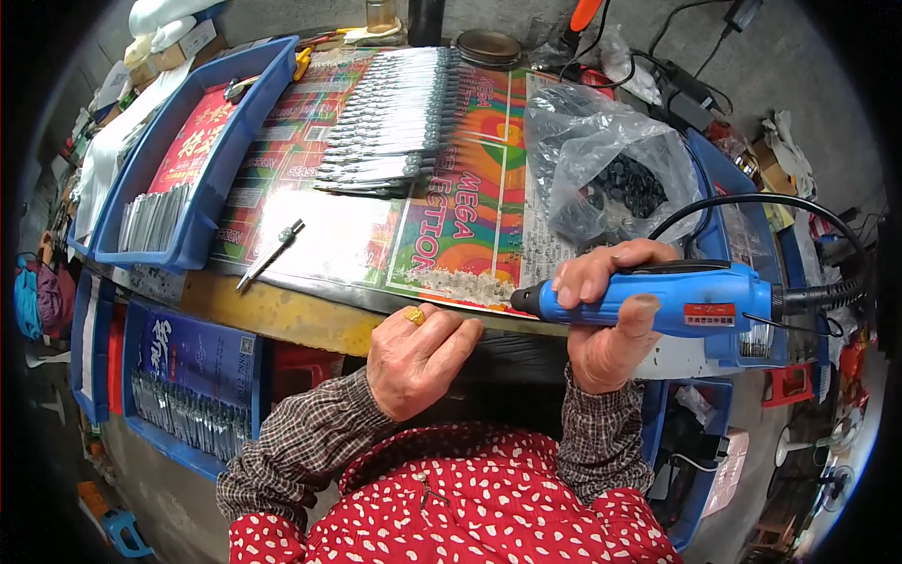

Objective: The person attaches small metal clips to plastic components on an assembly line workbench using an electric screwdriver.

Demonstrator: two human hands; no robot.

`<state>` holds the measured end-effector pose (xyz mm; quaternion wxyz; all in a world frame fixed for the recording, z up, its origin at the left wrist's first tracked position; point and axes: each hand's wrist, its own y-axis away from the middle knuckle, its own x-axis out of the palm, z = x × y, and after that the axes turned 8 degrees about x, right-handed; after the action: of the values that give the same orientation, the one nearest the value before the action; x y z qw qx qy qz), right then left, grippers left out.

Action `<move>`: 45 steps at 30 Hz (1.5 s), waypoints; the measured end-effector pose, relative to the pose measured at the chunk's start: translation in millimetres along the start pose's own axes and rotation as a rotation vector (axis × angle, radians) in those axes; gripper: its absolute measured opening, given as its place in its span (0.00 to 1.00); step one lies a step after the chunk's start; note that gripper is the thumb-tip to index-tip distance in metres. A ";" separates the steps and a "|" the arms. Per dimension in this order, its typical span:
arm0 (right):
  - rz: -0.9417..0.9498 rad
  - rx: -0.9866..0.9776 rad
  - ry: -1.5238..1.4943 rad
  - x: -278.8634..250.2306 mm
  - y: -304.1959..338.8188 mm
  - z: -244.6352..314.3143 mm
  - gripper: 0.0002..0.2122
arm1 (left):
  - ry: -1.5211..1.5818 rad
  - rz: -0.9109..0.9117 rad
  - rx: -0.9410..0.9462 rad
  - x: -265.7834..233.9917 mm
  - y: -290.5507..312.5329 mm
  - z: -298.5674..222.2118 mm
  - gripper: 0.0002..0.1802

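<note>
The right hand [606,301] grips a blue, barrel-shaped plastic power tool [691,299], its fingers wrapped over the casing and its thumb on the near side. The tool lies across the near edge of the bench [282,315], its black nose pointing to 9 o'clock, toward the left hand [413,362]; a black cable [827,296] leaves its rear at 3 o'clock. The left hand's fingers are curled close together, pointing to 2 o'clock; whether they pinch anything, I cannot tell.

From the left hand, a single slender white-and-black pen-shaped piece [272,254] lies at 10 o'clock, and a long row of similar pen-shaped pieces [395,113] lies at 12 o'clock. A long blue plastic tray [246,132] sits between 10 and 11 o'clock. At 12 o'clock from the right hand, an open clear plastic bag [573,211] holds small black parts [634,183].
</note>
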<state>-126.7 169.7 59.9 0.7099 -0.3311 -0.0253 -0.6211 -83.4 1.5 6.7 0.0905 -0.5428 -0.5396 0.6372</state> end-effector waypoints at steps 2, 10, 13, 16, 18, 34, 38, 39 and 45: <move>0.023 -0.001 -0.001 0.6 0.0 -2.2 0.20 | -0.006 0.000 -0.008 0.0 -0.4 -0.1 0.15; -0.024 0.047 0.155 9.3 0.0 -2.6 0.25 | -0.039 -0.028 -0.004 0.2 -2.4 -0.4 0.16; 0.009 0.031 0.060 6.9 0.1 -6.7 0.22 | -0.047 -0.017 -0.005 -1.7 -1.0 -1.5 0.17; 0.036 0.004 -0.024 3.8 -0.6 -4.3 0.20 | -0.033 0.001 -0.006 -1.6 -0.3 -1.4 0.17; 0.038 0.002 -0.025 5.4 -0.7 -1.6 0.21 | -0.025 -0.014 0.005 -0.8 1.0 -0.7 0.17; 0.012 0.016 -0.086 14.3 5.2 17.4 0.28 | 0.040 -0.040 -0.023 0.3 4.8 -1.0 0.14; 0.000 0.008 -0.085 15.5 5.8 17.6 0.27 | 0.047 -0.060 -0.007 0.0 5.2 -0.5 0.14; -0.004 -0.002 -0.083 15.3 5.8 17.8 0.27 | 0.047 -0.063 -0.003 0.2 4.9 -0.4 0.14; -0.014 -0.008 -0.077 16.8 7.0 18.1 0.27 | -0.058 -0.043 -0.011 -0.9 3.6 -1.4 0.12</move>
<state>-109.8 164.3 78.4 0.7027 -0.3575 -0.0522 -0.6129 -80.3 0.3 4.6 0.0855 -0.5128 -0.5571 0.6476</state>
